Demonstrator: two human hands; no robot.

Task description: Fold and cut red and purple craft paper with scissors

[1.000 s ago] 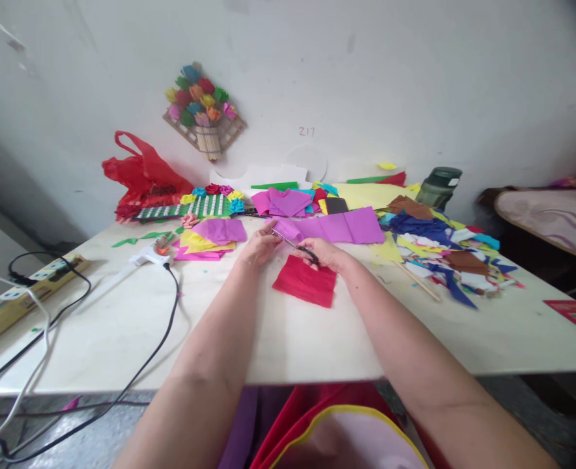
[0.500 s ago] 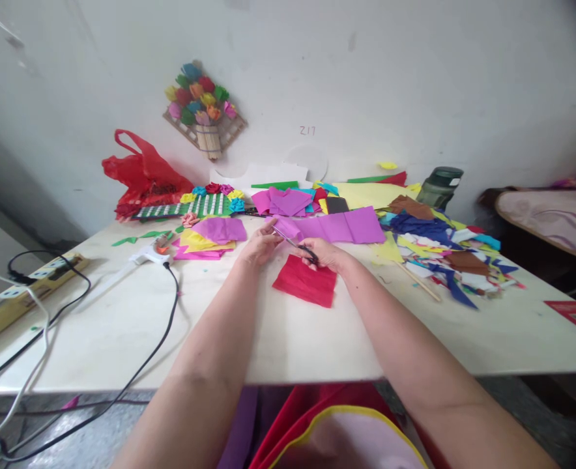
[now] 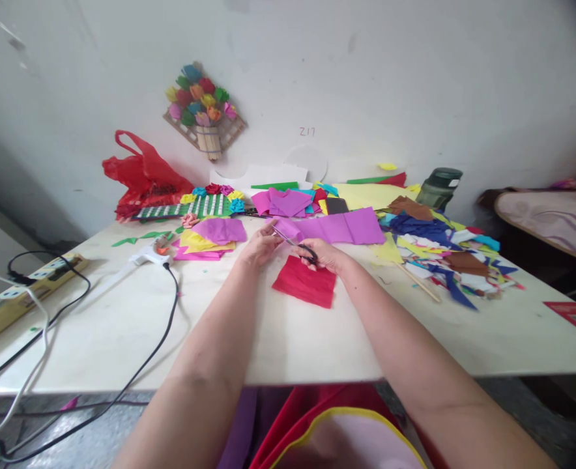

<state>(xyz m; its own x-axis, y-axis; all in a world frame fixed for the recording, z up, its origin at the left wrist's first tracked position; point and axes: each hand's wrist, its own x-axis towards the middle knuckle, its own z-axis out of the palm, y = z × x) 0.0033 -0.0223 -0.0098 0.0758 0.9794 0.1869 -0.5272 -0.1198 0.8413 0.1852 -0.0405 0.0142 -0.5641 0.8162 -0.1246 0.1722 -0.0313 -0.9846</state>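
A: Main item: purple strip (image 3: pixel 341 227), lying across the middle of the tabletop (image 3: pixel 317 352), left end curled up between the hands.

B: Who has what?

A: Right hand (image 3: pixel 326 255) clamped on the scissors (image 3: pixel 305 253), fingers at the black handles. Blades point left along the curled end. Spread or closed, cannot tell at this size. Left hand (image 3: pixel 261 245): fingers look pinched together on the strip's left end, just beside the blade tips.

B: Hazards?

A: Fingertips first. Blade tips sit so near them that a slip of the paper or a long bite could nick skin. Next, the strip: thin and loosely curled, so slack might let it fold into the blades and leave a ragged edge.

B: And the red sheet (image 3: pixel 305 283)?

A: Flat, just under and in front of the right hand; contact unclear. A dropping wrist might drag or crease it.

B: Further out?

A: Left: paper stack (image 3: pixel 219 231), then glue gun (image 3: pixel 151 255), its black cord (image 3: pixel 171 312) trailing over the front edge. A sleeve or forearm snagging that cord could pull the gun. Right: stick (image 3: pixel 422 283) and scrap heap (image 3: pixel 444 247); an offcut straying there would be hard to pick out.
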